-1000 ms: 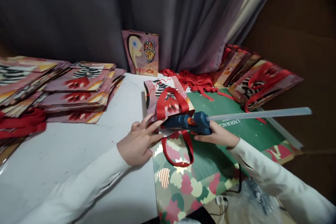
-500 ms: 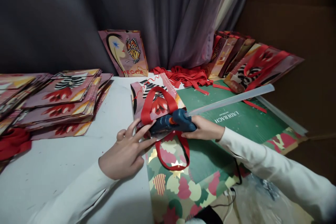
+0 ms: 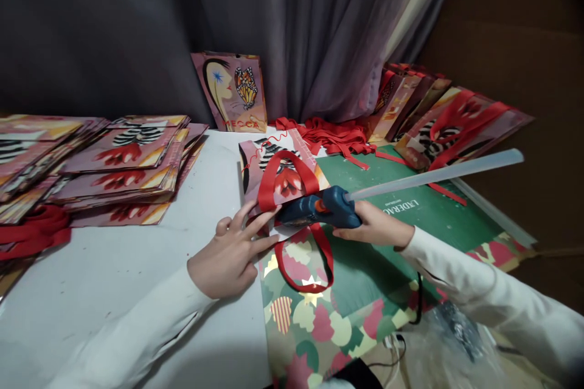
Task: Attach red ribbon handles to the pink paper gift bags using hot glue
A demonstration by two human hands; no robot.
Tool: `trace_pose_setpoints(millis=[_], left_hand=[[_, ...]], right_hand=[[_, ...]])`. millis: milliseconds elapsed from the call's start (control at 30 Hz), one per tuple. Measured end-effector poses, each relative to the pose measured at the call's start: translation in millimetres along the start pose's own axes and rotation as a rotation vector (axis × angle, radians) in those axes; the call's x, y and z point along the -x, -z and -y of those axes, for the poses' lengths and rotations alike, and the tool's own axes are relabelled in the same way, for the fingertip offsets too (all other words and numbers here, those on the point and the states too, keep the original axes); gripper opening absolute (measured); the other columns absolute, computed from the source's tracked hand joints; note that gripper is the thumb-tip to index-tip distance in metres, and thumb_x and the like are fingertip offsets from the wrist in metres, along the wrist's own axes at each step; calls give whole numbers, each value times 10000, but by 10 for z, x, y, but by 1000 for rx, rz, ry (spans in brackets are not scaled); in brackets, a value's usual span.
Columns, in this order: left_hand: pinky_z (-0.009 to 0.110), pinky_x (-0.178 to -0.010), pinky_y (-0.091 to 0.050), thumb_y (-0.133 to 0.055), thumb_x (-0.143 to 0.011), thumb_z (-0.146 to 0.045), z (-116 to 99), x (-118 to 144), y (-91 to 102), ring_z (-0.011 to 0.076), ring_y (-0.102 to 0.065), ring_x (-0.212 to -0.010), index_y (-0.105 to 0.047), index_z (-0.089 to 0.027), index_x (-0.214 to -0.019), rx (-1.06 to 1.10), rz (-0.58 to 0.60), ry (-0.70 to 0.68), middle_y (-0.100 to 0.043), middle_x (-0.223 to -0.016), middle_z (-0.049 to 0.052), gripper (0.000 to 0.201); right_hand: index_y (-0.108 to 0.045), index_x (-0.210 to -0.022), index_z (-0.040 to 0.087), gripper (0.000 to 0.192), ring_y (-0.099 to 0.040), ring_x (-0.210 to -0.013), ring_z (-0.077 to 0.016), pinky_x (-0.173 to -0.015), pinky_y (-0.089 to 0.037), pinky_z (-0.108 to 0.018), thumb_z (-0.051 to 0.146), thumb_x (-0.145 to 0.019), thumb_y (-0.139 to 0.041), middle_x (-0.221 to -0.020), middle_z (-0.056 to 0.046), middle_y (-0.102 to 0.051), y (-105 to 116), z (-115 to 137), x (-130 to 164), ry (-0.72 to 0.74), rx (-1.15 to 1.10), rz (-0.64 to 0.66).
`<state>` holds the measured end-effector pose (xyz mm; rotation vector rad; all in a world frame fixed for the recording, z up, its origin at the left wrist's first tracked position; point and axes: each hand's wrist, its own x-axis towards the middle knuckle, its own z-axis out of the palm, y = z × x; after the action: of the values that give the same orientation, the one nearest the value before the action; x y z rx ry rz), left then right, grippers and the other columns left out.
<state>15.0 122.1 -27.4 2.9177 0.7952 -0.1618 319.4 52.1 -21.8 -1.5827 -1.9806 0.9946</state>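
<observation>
Paper bag (image 3: 288,183) with red ribbon loops lies flat at the wearer's twelve o'clock; it should be light, fairly stiff yet easily creased, and perhaps slick. Nearest, at six o'clock from it, one ribbon loop (image 3: 329,258) spreads over a patterned green sheet (image 3: 447,225); it looks limp, best lifted by its bend. At seven o'clock the left hand (image 3: 225,261) grasps nothing, fingers spread, tips resting by the bag's near edge; flat pressure there suits thin paper better than a pinch. At four o'clock the right hand (image 3: 378,225) is wrapped around a blue glue gun (image 3: 337,206) above that edge, its tip hidden near the left fingertips. The gun is likely heavier than the bag and hard-bodied; hold its rear, clear of the probably hot nozzle. Its pale glue stick (image 3: 435,176) juts between two and three o'clock. Beyond, an upper loop (image 3: 268,185) arches over the bag's print, red ribbons (image 3: 337,135) heap between one and two o'clock, and a standing bag (image 3: 239,94) shows at eleven before a grey curtain (image 3: 342,30).
</observation>
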Motion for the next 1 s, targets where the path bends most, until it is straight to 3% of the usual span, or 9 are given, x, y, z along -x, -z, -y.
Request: trace_pose_setpoints(millis=[167,300,833,1000], left_hand=[[541,-861,-375,-518,-660,-190,-15,3,1,462,-137,-1398,-547,-371,-1314,-9,-25,-5,-250,-1568,30,679],[532,-866,-375,-516,-656,-189,-32,4,11,452,-148,-1397,-573,-347,-1291,4,-31,1,-260,-1565,29,657],[527,-913,-339,-565,-648,-181,-57,-14,-34,416,-141,-1405,-629,-297,-1204,54,-117,-15,-316,-1542,32,572],[526,-951,-313,-561,-631,-185,-53,-45,-57,410,-103,-1416,-668,-269,-1127,81,-131,-22,-282,-1561,10,514]], right_hand=[[-652,-1052,134,375,-579,-765,-179,-714,-476,-280,389,-777,-645,-892,-32,-661,-14,40,41,-13,-18,3],[-661,-970,129,347,-583,-785,-198,-718,-477,-298,407,-762,-646,-916,-53,-662,-41,75,42,-34,-5,-2],[-599,-772,157,324,-519,-591,-155,-537,-427,-255,479,-761,-627,-625,-5,-586,56,88,148,-144,138,-45],[-577,-759,170,348,-516,-587,-161,-533,-428,-265,515,-748,-623,-639,-11,-578,73,137,191,-168,168,-76]])
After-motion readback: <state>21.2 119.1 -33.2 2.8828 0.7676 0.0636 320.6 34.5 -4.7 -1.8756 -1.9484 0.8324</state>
